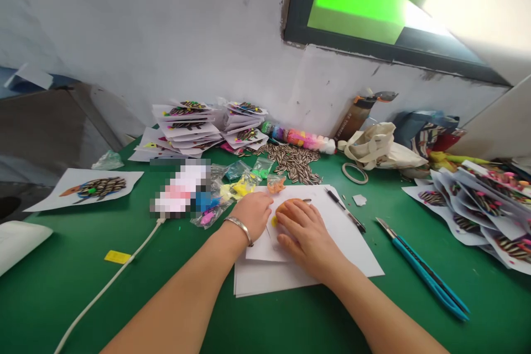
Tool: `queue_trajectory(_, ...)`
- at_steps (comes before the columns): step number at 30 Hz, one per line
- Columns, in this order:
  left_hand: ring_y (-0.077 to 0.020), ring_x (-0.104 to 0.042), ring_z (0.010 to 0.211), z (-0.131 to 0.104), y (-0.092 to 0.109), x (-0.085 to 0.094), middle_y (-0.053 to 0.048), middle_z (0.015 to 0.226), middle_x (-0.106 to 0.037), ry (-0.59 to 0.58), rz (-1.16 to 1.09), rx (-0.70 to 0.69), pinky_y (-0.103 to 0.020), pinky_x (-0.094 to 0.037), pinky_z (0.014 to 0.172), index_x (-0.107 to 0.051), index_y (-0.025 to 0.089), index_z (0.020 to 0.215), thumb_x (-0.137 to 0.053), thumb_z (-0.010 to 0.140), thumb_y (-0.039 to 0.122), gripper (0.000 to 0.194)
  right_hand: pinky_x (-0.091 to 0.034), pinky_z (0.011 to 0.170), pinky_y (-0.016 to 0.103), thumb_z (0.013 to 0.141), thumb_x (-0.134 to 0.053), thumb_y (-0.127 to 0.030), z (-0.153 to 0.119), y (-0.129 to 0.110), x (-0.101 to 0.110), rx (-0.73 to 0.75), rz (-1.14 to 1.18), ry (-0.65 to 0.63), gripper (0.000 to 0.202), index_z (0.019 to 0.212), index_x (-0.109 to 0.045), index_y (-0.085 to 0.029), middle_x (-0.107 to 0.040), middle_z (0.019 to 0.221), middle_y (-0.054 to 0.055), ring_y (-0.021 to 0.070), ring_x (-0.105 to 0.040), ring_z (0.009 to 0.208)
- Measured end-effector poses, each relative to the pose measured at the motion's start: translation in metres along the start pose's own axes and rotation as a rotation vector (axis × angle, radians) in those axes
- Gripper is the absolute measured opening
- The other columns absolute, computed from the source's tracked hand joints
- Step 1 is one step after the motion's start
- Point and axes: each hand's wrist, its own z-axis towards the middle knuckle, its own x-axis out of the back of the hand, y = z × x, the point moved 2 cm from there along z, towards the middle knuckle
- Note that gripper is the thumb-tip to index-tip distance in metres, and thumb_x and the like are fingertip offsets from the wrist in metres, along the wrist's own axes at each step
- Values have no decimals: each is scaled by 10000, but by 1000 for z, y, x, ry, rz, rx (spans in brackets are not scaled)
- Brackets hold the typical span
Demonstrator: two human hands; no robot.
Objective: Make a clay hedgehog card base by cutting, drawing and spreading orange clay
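A flattened piece of orange modelling clay (284, 210) lies on a stack of white paper (348, 257), with a small yellow bit (274, 222) at its left edge. My right hand (305, 232) rests flat over the clay, fingers stretched out and slightly apart, hiding much of it. At the left of the sheet, my left hand (253, 213) lies with its fingers slightly bent, close to the clay, and nothing visible in them. Just beyond the hands is a small bag of orange clay (275, 184). One dark striped seed (307, 200) shows past my right fingers.
Sunflower seeds (294, 163) lie heaped at the back, near bags of coloured clay (240, 185). Right of the paper are a pen (345, 210), a craft knife (385, 227) and blue tweezers (431, 276). Stacks of seed pictures (186, 130) stand behind; a white cable (112, 282) crosses the left.
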Motion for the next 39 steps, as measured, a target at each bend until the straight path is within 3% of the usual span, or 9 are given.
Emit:
queue_trajectory(9, -226, -578, 917, 3, 4, 2, -78, 912, -659, -49, 102, -99, -355, -434, 870, -671, 158, 802, -503, 830, 149, 171, -237, 1035, 500, 892, -468, -373, 8, -7, 5, -18, 9, -11, 249, 1077, -595, -266, -528, 1237, 66, 272, -342, 1234)
queue_trajectory(15, -216, -571, 902, 3, 3, 0, -69, 897, -649, -45, 124, -102, -342, -431, 853, -662, 167, 783, -503, 830, 152, 166, -245, 1024, 526, 915, -419, -382, 7, 2, 2, -53, 18, 0, 286, 1125, -591, -291, -463, 1344, 66, 290, -325, 1262)
queue_trajectory(35, -218, -573, 925, 3, 4, 0, -80, 928, -656, -47, 135, -111, -344, -429, 869, -670, 157, 839, -487, 839, 144, 184, -239, 1018, 496, 898, -461, -387, 9, -7, 7, -21, 2, -12, 264, 1094, -613, -297, -535, 1217, 59, 266, -349, 1213)
queue_trajectory(39, -215, -580, 906, 3, 4, 1, -82, 909, -657, -45, 128, -110, -343, -437, 855, -671, 159, 824, -471, 849, 147, 203, -225, 1031, 500, 910, -429, -416, 8, -4, 6, -34, -3, -23, 317, 1167, -578, -304, -487, 1299, 63, 272, -324, 1243)
